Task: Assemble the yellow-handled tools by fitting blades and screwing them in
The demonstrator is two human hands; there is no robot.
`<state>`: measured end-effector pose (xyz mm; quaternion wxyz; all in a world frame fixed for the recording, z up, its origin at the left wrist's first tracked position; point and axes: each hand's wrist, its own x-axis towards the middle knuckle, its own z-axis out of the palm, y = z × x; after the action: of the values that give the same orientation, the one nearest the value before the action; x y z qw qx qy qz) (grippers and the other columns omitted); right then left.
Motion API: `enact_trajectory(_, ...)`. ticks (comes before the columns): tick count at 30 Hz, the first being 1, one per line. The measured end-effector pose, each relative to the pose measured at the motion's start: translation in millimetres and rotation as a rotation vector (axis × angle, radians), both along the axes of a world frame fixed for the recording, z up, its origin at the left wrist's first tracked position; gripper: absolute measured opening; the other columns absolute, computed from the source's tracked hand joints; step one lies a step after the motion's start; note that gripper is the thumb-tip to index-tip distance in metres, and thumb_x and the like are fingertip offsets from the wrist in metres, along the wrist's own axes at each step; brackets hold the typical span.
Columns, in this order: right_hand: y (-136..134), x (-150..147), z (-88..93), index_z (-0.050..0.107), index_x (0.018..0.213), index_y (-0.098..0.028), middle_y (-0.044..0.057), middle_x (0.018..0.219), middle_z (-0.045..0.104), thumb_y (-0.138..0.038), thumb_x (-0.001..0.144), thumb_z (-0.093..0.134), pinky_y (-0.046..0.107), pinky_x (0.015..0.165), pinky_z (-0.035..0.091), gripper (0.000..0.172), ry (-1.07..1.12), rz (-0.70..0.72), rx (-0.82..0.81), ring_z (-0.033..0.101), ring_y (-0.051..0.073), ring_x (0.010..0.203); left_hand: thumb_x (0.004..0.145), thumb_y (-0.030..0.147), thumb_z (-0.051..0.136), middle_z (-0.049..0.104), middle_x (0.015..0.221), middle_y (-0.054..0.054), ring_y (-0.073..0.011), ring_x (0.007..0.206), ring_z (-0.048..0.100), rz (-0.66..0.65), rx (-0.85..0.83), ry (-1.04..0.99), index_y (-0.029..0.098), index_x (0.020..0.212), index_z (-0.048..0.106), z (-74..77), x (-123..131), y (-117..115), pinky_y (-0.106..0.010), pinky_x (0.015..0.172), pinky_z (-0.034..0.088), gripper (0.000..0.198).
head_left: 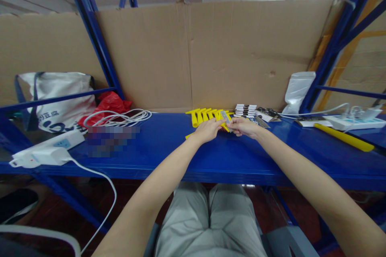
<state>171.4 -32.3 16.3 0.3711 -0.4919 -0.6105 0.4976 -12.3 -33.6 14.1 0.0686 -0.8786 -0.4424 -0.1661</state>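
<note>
My left hand point(208, 129) is closed around a yellow-handled tool that looks like a scraper point(224, 127); a yellow end point(189, 135) shows left of the wrist, and the fingers cover the middle. Pinched in my right hand point(245, 127) is a flat grey strip point(225, 117), perhaps a blade or its sleeve, set against the tool's head. Whether the two are joined, I cannot tell. Just behind my hands, several matching yellow tools point(205, 115) lie side by side in a row. Small black-and-white packets point(245, 109) are stacked beyond my right hand.
More dark printed packets point(267, 114) lie right of the stack. A long yellow strip point(343, 137) and a power strip point(356, 122) are at the right. Left are coiled white cable point(129, 117), a red bag point(105, 106) and another power strip point(50, 148). Cardboard point(241, 56) walls the blue shelf's point(157, 152) back.
</note>
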Motion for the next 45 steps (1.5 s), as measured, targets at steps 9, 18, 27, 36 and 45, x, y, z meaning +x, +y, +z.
enact_trajectory(9, 0.1, -0.4, 3.1, 0.047, 0.068, -0.018, -0.007, 0.048, 0.042, -0.034, 0.078, 0.070, 0.018, 0.040, 0.019, 0.030, 0.028, -0.048, -0.012, 0.031, 0.003, 0.040, 0.097, 0.029, 0.035, 0.060, 0.125, -0.007, -0.0215, 0.113, 0.058, 0.003, -0.015, -0.004, 0.031, 0.141, 0.045, 1.1, 0.9, 1.0, -0.033, 0.095, 0.045, 0.045)
enact_trajectory(18, 5.1, -3.5, 5.6, 0.050, 0.069, -0.018, -0.004, 0.048, 0.049, -0.019, 0.087, 0.054, 0.021, 0.042, 0.030, 0.018, 0.061, -0.267, 0.036, 0.042, 0.009, 0.041, 0.098, 0.032, 0.035, 0.062, 0.118, -0.007, -0.0211, 0.107, 0.060, -0.099, 0.044, 0.069, 0.031, 0.140, 0.044, -3.5, 11.7, -4.5, -0.032, 0.089, 0.049, 0.044)
enact_trajectory(27, 8.7, -3.1, 6.3, 0.047, 0.060, -0.018, -0.006, 0.042, 0.041, -0.010, 0.085, 0.052, 0.019, 0.039, 0.027, 0.027, 0.068, -0.291, 0.115, 0.036, 0.006, 0.037, 0.098, 0.033, 0.035, 0.062, 0.112, -0.008, -0.0211, 0.098, 0.063, -0.083, 0.105, 0.098, 0.031, 0.142, 0.042, -6.3, 14.4, -2.0, -0.030, 0.078, 0.049, 0.045)
enact_trajectory(36, 7.1, 2.6, 5.5, 0.047, 0.063, -0.018, -0.004, 0.047, 0.048, -0.013, 0.086, 0.054, 0.020, 0.040, 0.034, 0.025, 0.109, -0.188, 0.014, 0.043, 0.008, 0.041, 0.098, 0.027, 0.033, 0.061, 0.108, -0.007, -0.0204, 0.097, 0.061, -0.098, 0.041, 0.131, 0.032, 0.143, 0.041, -0.9, 12.8, -4.8, -0.030, 0.080, 0.047, 0.046)
enact_trajectory(45, 11.4, 2.4, -0.7, 0.052, 0.067, -0.018, -0.001, 0.058, 0.058, -0.015, 0.091, 0.051, 0.022, 0.055, 0.046, 0.023, 0.221, -0.157, -0.014, 0.054, 0.010, 0.053, 0.098, 0.026, 0.032, 0.061, 0.113, -0.007, -0.0211, 0.101, 0.061, -0.106, 0.013, 0.081, 0.031, 0.143, 0.041, -3.2, 12.6, -1.8, -0.033, 0.086, 0.048, 0.046)
